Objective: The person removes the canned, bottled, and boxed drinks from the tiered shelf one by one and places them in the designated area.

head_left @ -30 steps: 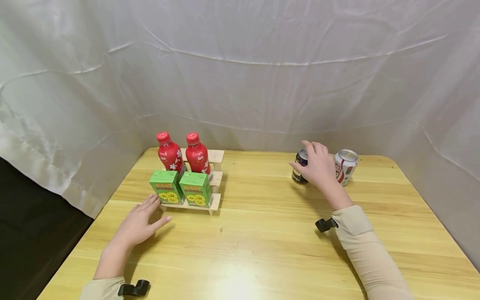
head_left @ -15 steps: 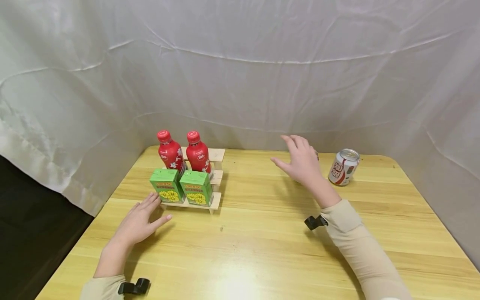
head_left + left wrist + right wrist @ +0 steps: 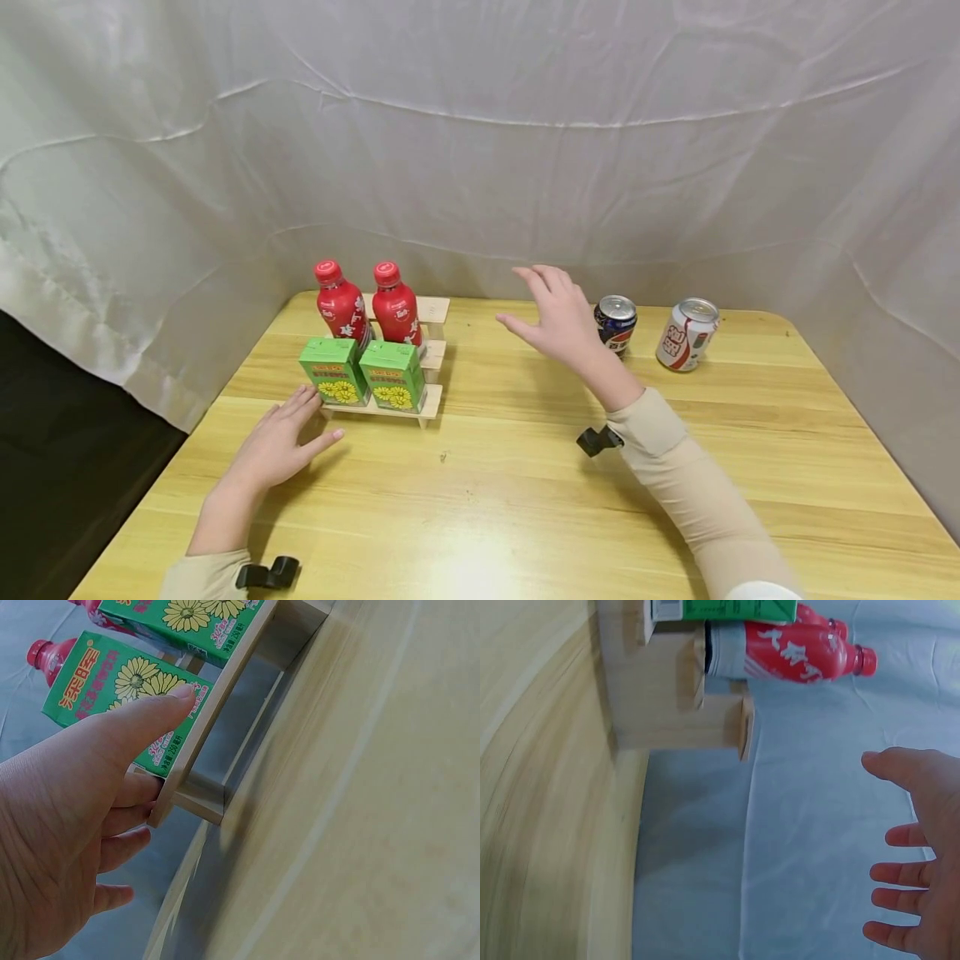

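Observation:
My left hand [image 3: 272, 447] rests its fingers beside the front left end of a stepped wooden rack [image 3: 432, 310], thumb held apart. In the left wrist view, the thumb lies in front of a green drink carton [image 3: 82, 682]; whether it touches is hard to tell. Two green cartons stand on the lowest step, the right one [image 3: 392, 385] next to the other. Behind them rise two red bottles [image 3: 342, 310]. My right hand [image 3: 564, 327] hovers above the table with fingers spread and nothing in it, left of a dark can [image 3: 617, 321] that it partly hides.
A white can [image 3: 687, 335] stands upright to the right of the dark one. Pale cloth [image 3: 525, 183] hangs behind the wooden table [image 3: 517, 467]. In the right wrist view, the rack's stepped side [image 3: 667, 712] faces my right hand.
My right hand has moved left from over the dark can, empty, towards the rack. The dark can has come back into sight. My left hand has stayed in place.

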Motion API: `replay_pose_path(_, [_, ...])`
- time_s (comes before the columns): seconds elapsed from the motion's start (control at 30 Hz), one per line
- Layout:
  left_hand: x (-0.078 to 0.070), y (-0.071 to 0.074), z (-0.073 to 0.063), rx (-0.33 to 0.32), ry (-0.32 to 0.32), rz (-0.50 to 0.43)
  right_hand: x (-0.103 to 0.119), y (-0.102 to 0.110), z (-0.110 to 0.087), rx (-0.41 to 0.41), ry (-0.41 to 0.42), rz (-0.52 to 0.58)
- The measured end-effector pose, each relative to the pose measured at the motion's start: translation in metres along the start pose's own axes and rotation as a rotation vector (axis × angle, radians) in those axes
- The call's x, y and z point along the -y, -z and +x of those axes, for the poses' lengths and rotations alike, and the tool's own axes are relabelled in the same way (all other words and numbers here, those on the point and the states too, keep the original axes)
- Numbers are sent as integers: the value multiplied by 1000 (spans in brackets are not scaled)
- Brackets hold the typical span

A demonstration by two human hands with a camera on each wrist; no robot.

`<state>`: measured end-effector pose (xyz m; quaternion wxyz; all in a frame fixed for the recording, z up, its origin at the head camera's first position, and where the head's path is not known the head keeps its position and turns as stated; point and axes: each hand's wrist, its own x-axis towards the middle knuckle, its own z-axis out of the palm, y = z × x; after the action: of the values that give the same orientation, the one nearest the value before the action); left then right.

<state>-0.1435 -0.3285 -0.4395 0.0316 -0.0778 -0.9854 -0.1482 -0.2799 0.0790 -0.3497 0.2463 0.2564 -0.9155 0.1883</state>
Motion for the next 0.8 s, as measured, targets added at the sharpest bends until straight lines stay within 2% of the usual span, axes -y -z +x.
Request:
replay_pose_path(0.33, [-2,0,1,4,0,8,27,-10,16,58,4,161])
replay_pose_path(0.8, [0,-1,1,-2,3,6,64,-36,33,142,40,241])
